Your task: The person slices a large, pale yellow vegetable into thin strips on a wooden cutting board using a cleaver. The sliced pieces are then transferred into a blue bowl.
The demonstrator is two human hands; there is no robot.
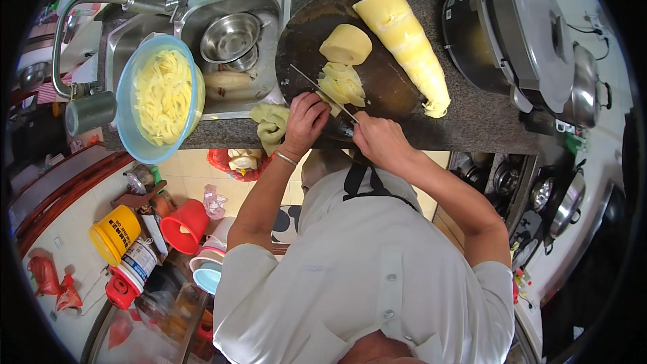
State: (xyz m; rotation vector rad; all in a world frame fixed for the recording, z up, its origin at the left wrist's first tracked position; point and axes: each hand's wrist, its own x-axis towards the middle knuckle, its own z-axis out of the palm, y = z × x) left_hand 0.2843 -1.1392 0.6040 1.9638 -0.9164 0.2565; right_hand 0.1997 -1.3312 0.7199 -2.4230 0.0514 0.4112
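My right hand (pixel 376 136) grips the handle of a kitchen knife (pixel 327 95), whose blade points up and left over a round dark cutting board (pixel 298 25). Fingers bent, my left hand (pixel 307 119) rests at the near edge of the board beside pale yellow slices (pixel 342 86), which the blade crosses. Whether its fingertips press on a slice is hidden. Above the slices stands a thick cut chunk of bamboo shoot (pixel 346 44). A long peeled bamboo shoot (pixel 404 43) lies across the board's right side.
A blue basin (pixel 123 111) of yellow strips in liquid stands at the sink's left. Steel bowls (pixel 230 38) lie in the sink (pixel 287 5). A green cloth (pixel 270 124) hangs over the counter edge beside my left hand. A large cooker (pixel 475 35) stands at the right.
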